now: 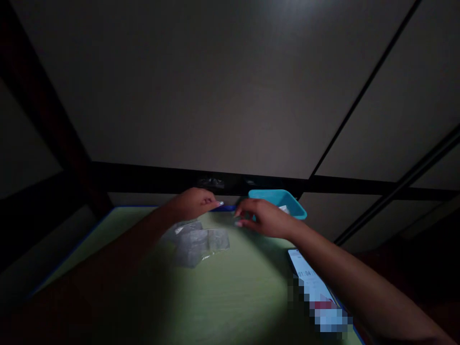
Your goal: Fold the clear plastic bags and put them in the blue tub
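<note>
Left hand (193,203) up at the far edge of the table (230,292), fingers bunched close, and whether they grip anything I can't tell; across from it the right hand (265,218), thumb and fingers narrowly parted, right by the teal basket (269,195)! Clear plastic packets (201,243) lie nearer, phone (311,275) lower right.

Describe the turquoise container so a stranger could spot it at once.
Find the green tabletop and follow it to its far right corner. There, partly hidden behind the right hand, is the turquoise container, open-topped, with something white inside. Its raised turquoise walls set it apart from the clear packets and flat phone.
</note>
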{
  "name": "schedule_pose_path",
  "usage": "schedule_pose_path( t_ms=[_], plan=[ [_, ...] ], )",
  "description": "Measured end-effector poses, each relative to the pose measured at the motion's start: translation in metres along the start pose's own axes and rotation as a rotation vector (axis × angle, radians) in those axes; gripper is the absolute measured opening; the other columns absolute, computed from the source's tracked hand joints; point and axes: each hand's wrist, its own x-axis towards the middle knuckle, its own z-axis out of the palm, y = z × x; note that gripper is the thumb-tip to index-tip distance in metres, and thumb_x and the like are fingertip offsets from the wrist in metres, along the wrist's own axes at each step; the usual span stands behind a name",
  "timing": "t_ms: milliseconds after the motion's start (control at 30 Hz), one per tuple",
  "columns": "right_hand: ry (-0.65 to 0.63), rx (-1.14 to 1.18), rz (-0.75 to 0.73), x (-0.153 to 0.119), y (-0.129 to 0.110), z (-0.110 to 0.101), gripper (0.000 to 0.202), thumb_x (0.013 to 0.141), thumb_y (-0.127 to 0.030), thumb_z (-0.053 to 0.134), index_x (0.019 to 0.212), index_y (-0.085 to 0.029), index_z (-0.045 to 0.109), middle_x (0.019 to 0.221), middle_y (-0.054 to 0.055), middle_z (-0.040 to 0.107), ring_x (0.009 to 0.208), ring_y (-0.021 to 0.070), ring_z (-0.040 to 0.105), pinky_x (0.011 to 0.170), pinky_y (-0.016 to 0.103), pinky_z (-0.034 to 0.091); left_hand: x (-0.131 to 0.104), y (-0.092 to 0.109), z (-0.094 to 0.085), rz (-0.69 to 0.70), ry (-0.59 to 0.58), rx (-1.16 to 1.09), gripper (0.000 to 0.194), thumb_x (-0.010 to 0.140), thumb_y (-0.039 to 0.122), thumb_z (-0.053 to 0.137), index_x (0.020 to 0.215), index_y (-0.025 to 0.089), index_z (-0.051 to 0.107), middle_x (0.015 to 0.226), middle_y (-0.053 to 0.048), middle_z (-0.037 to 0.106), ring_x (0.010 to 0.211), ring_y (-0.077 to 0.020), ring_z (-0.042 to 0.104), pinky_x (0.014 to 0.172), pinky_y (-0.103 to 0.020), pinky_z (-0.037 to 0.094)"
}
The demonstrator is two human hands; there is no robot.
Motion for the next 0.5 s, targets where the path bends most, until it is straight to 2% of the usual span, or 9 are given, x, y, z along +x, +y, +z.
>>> schedule_pose_path(
  t_ms=[67,100,233,300,500],
  plan=[
    [-0.18,-0.055,0.052,0.014,-0.014,0.03,0.03,0.079,-0.024,0.068,0.108,-0.019,0.062,0.108,0.007,0.064,0.098,0.0201,0.059,0.082,0.027,0.043,-0.024,-0.014,0.007,-0.022,0.025,0.02,0.023,0.072,0.042,0.062,0.066,0.022,0.07,0.066,-0.002,0.066,0.065,-0.0195,0.058,0.062,-0.026,0.038],
    [-0.216,-0.062,0.086,0.021,-0.016,0.045,0.033,0.077,-0.025,0.07,0.108,-0.018,0.063,0.111,0.008,0.063,0.1,0.0215,0.059,0.084,0.028,0.043,-0.036,-0.019,0.011,-0.029,0.036,0.027,0.022,0.072,0.041,0.062,0.065,0.022,0.069,0.067,-0.003,0.066,0.068,-0.0202,0.058,0.064,-0.027,0.039],
    [-0.244,-0.074,0.268,0.047,-0.004,0.089,0.046,0.074,-0.03,0.075,0.114,-0.012,0.059,0.116,0.014,0.059,0.102,0.0264,0.059,0.085,0.038,0.048,-0.075,-0.026,0.017,-0.059,0.07,0.039,0.022,0.074,0.04,0.06,0.066,0.022,0.069,0.07,-0.004,0.066,0.069,-0.0208,0.059,0.067,-0.028,0.042],
    [-0.234,-0.069,0.36,0.053,0.005,0.1,0.035,0.089,-0.033,0.06,0.119,-0.016,0.055,0.12,0.009,0.056,0.103,0.0231,0.058,0.086,0.044,0.049,-0.092,-0.024,0.015,-0.07,0.078,0.031,0.022,0.075,0.04,0.058,0.07,0.022,0.07,0.072,-0.004,0.067,0.071,-0.021,0.059,0.068,-0.028,0.042],
    [-0.233,0.104,0.466,0.048,0.013,0.107,0.03,0.092,-0.033,0.056,0.117,-0.017,0.056,0.119,0.008,0.057,0.1,0.0218,0.059,0.084,0.041,0.051,-0.133,-0.026,0.003,-0.122,0.126,-0.066,0.022,0.073,0.042,0.062,0.067,0.022,0.069,0.066,-0.001,0.063,0.066,-0.0193,0.056,0.065,-0.027,0.041]
  ],
)
